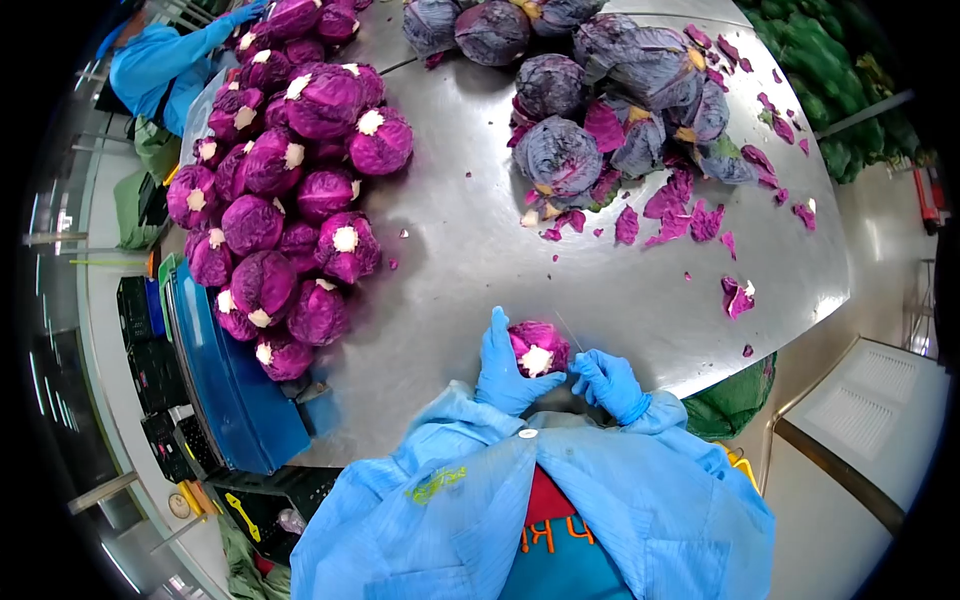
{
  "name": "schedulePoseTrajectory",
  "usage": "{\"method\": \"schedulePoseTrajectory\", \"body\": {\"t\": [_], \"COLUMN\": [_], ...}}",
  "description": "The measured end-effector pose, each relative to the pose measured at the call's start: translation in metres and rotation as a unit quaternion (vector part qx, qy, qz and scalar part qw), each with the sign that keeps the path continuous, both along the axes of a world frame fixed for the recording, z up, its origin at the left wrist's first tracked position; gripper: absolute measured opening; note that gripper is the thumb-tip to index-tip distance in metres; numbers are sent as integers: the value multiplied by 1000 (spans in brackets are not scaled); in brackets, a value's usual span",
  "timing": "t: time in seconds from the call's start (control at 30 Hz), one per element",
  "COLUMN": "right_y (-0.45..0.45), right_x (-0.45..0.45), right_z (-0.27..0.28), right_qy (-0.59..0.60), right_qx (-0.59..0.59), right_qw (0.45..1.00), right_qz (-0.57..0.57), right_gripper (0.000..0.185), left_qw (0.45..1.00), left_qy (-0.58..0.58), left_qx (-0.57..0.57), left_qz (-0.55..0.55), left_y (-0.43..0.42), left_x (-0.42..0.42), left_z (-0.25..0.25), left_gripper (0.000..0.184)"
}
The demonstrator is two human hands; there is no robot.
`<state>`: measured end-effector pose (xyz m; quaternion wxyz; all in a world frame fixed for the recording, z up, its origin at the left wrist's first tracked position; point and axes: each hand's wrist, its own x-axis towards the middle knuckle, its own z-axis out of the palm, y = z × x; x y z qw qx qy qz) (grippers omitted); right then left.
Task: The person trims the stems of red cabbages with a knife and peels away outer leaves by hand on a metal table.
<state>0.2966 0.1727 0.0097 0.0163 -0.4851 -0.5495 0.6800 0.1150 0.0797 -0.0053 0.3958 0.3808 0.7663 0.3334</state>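
A red cabbage (541, 340) with a pale cut stem end facing me sits at the near edge of the steel table. My left hand (503, 365), in a blue glove, cups its left side with the thumb below the stem. Just right of the cabbage, my right hand (610, 382) has its gloved fingers closed round a knife (570, 332). Only the thin blade shows, slanting up and left from the fist; the handle is hidden.
Trimmed red cabbages (270, 215) are piled on the left. Untrimmed cabbages with dull outer leaves (560, 157) lie at the back, among loose purple leaf scraps (672, 200). A blue bin (235, 370) stands left of the table. Another person's blue sleeve (165, 65) shows top left.
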Motion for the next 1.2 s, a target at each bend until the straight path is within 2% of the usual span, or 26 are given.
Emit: {"method": "schedulePoseTrajectory", "body": {"t": [0.1,0.13,0.17,0.23,0.33,0.67,0.83,1.07,1.17,1.2], "right_y": [0,-1,-2,-3,1,34,34,31,24,22], "right_x": [4,4,3,-2,-4,-11,-23,-33,-42,-39], "right_z": [1,-1,-2,6,3,-28,-28,0,8,1], "right_qy": [3,-3,-8,-42,-71,-1,-34,-90,-205,-172], "right_qx": [236,330,420,397,395,304,336,347,347,372], "right_qw": [970,940,900,905,899,908,888,873,868,874], "right_qz": [53,83,113,146,173,289,312,331,290,262], "right_gripper": [47,47,47,47,47,50,45,43,45,47], "left_qw": [982,969,972,977,993,996,999,996,994,992], "left_qy": [167,217,205,182,21,30,17,28,-11,-29], "left_qx": [30,41,33,18,-59,-26,-30,-57,-69,-73], "left_qz": [-81,-110,-112,-113,-100,-76,-23,-59,-87,-97], "left_y": [6,8,7,8,19,16,16,20,17,23], "left_x": [-5,-9,-11,-16,-21,-20,-13,-18,-21,-22], "left_z": [-8,-7,-13,-22,-11,-16,-16,-28,-52,-38], "left_gripper": [137,138,137,134,128,126,122,114,114,117]}}
